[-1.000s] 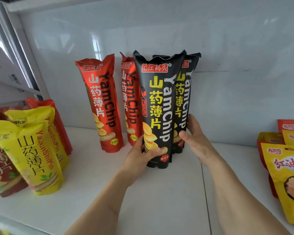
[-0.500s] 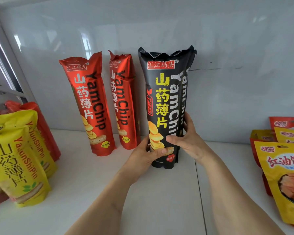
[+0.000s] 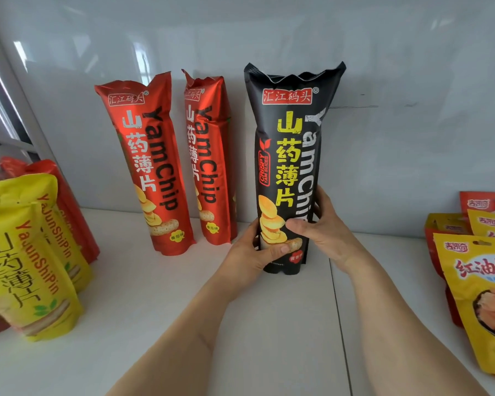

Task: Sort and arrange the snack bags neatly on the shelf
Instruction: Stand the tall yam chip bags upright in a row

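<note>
I'm at a shop display: a white shelf (image 3: 269, 324) (glossy white wall (image 3: 397, 67) behind) stocked with grouped packaged snack bags (image 3: 152, 167).

— Quick tally on the shelf (image 3: 269, 324): how many tall red YamChip bags?

— Two: the left red bag (image 3: 147, 170) and the right red bag (image 3: 209, 161), both upright.

— Black ones?

— One black bag (image 3: 290, 155) in plain sight; whether another hides behind it, I cannot tell.

— Yellow yam bags on the left?

— Two, front yellow bag (image 3: 26, 270) and rear yellow bag (image 3: 66, 224).

— Hands in play?

— Two: left hand (image 3: 252, 252), right hand (image 3: 323, 232).
</note>
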{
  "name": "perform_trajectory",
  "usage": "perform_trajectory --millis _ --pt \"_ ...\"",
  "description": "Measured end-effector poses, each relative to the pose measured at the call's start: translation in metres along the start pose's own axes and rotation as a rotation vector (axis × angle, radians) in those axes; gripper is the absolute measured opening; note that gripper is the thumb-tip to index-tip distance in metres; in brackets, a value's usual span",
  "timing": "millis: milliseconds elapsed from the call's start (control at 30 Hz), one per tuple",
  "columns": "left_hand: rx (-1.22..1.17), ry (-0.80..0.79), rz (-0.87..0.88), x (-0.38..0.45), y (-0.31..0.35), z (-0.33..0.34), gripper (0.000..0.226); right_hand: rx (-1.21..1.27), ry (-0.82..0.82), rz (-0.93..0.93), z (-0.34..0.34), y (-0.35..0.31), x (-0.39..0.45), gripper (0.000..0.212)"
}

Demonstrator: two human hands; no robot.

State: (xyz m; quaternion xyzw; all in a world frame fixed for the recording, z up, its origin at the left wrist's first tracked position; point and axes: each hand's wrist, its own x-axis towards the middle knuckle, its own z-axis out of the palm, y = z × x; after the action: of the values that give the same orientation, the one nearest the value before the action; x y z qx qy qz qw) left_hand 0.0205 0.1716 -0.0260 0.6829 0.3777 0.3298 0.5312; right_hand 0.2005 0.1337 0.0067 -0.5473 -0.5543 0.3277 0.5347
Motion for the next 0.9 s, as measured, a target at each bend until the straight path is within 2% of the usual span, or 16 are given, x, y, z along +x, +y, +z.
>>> perform_trajectory --millis 100,200,267,400,433,500,533,567,700,800,900 --pt "0.049 0.012 -0.013 -0.003 0.000 -0.003 0.070 -0.061 0.018 0.012 0.003 -0.004 -0.007 0.117" --pt "0.102 0.039 -0.030 -0.007 -0.005 -0.010 0.085 -0.133 0.046 0.007 0.006 -0.011 -0.021 0.071" --pt "0.142 0.060 -0.052 -0.013 -0.007 -0.015 0.098 -0.172 0.042 0.029 0.013 -0.022 -0.033 0.056" --pt "0.185 0.082 -0.071 -0.031 -0.002 -0.024 0.083 -0.296 0.066 0.117 0.021 -0.026 -0.051 0.055" --pt "0.215 0.069 -0.074 -0.035 -0.001 -0.027 0.080 -0.333 0.079 0.170 0.023 -0.023 -0.057 0.063" --pt "0.288 0.068 -0.062 -0.043 0.000 -0.035 0.072 -0.441 0.163 0.305 0.030 -0.018 -0.065 0.101" --pt "0.336 0.086 -0.053 -0.046 -0.001 -0.041 0.067 -0.500 0.200 0.360 0.035 -0.016 -0.070 0.108" --pt "0.392 0.110 -0.038 -0.050 -0.002 -0.049 0.063 -0.556 0.235 0.402 0.042 -0.014 -0.074 0.105" --pt "0.560 0.211 0.037 -0.065 -0.015 -0.087 0.053 -0.639 0.247 0.433 0.082 -0.023 -0.088 0.063" --pt "0.627 0.286 0.079 -0.075 -0.022 -0.115 0.044 -0.682 0.202 0.375 0.117 -0.039 -0.089 0.059" --pt "0.595 0.450 0.175 -0.079 -0.033 -0.135 0.036 -0.624 0.208 0.268 0.147 -0.049 -0.075 0.060"
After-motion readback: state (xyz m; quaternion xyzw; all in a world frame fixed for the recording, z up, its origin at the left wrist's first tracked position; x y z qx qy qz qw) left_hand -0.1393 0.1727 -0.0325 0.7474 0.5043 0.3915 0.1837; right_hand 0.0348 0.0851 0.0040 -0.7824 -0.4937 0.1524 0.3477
